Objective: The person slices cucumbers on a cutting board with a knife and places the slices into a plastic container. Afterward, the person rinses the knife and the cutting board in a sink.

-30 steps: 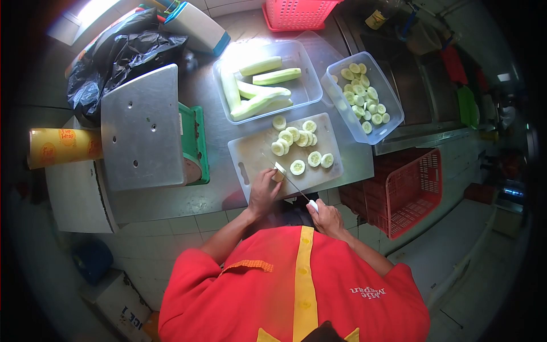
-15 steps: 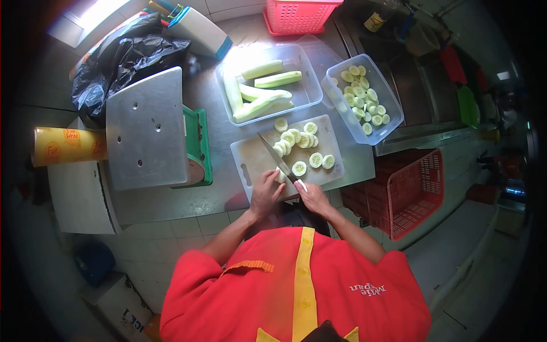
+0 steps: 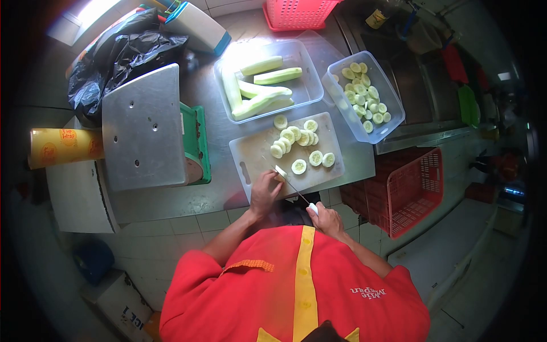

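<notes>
My left hand (image 3: 265, 192) is closed on a short piece of peeled cucumber (image 3: 280, 171) at the near edge of the pale cutting board (image 3: 259, 151). My right hand (image 3: 330, 221) grips the white handle of a knife (image 3: 297, 192). Its blade points up and left, with the tip beside the cucumber piece and the fingers of my left hand. Several round cucumber slices (image 3: 299, 166) lie on the board, some overlapping in a curved row farther up.
Behind the board, a clear tub (image 3: 315, 97) holds whole peeled cucumbers. To its right, another tub (image 3: 393, 126) contains slices. A scale (image 3: 142, 128) stands left, with a wrap roll (image 3: 65, 146) beyond. Red crates (image 3: 413, 194) sit below the table's right edge.
My right hand has drawn the knife back, down and to the right, so its blade no longer extends over the board's middle. My left hand stays by the cucumber piece.
</notes>
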The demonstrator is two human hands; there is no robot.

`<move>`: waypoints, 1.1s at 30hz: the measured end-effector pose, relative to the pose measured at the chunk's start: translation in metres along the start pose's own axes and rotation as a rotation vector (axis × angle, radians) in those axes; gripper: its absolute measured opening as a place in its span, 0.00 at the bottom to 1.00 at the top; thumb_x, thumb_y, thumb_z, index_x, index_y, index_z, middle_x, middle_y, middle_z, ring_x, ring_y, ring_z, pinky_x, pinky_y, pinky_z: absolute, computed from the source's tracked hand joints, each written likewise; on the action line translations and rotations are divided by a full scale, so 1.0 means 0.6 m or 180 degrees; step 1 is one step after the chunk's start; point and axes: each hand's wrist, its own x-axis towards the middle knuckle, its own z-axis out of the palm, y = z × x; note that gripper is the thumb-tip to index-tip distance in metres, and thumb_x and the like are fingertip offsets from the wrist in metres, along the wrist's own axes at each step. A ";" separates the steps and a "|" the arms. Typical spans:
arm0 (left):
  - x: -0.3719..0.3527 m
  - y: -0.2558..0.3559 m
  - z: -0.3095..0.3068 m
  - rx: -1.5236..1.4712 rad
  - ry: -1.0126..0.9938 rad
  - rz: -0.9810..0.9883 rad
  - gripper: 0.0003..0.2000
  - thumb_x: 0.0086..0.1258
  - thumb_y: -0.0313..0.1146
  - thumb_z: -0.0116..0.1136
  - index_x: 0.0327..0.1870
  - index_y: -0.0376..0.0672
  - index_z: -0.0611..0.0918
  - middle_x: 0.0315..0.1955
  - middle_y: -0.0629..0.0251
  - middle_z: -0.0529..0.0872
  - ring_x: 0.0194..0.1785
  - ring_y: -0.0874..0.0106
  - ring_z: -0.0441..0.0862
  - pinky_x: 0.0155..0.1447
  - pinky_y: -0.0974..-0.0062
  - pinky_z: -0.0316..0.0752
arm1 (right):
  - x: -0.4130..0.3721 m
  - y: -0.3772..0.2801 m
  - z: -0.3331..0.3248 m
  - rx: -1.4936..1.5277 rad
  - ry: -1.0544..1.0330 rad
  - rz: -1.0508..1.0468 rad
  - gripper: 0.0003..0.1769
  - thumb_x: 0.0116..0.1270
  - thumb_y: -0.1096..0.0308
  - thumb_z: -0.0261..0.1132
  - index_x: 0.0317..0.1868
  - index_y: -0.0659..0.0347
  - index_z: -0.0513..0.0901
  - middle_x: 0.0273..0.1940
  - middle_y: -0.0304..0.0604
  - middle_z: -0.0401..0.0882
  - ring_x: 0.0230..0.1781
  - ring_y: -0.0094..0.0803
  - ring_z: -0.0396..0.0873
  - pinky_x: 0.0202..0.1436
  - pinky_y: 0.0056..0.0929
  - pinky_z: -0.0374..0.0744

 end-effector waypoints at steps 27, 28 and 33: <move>-0.011 -0.010 0.004 0.0068 0.0019 0.0025 0.16 0.59 0.26 0.73 0.47 0.39 0.82 0.49 0.57 0.84 0.47 0.59 0.85 0.51 0.64 0.81 | 0.029 -0.005 -0.006 0.0402 0.0195 -0.0099 0.27 0.78 0.44 0.53 0.36 0.63 0.77 0.29 0.62 0.81 0.36 0.66 0.79 0.38 0.59 0.74; -0.012 -0.010 0.003 0.0045 0.0036 0.0006 0.16 0.59 0.25 0.73 0.47 0.39 0.82 0.48 0.57 0.84 0.47 0.59 0.85 0.51 0.64 0.81 | 0.024 -0.003 -0.005 0.0254 0.0119 -0.0053 0.26 0.78 0.45 0.53 0.35 0.62 0.76 0.29 0.62 0.82 0.35 0.65 0.80 0.38 0.59 0.76; -0.011 -0.008 0.004 -0.0005 0.0088 -0.0006 0.16 0.57 0.24 0.73 0.45 0.37 0.81 0.47 0.56 0.85 0.48 0.58 0.86 0.54 0.64 0.80 | 0.005 0.008 0.004 0.0160 0.0003 -0.0011 0.26 0.78 0.44 0.52 0.37 0.61 0.74 0.29 0.62 0.82 0.35 0.66 0.80 0.39 0.60 0.76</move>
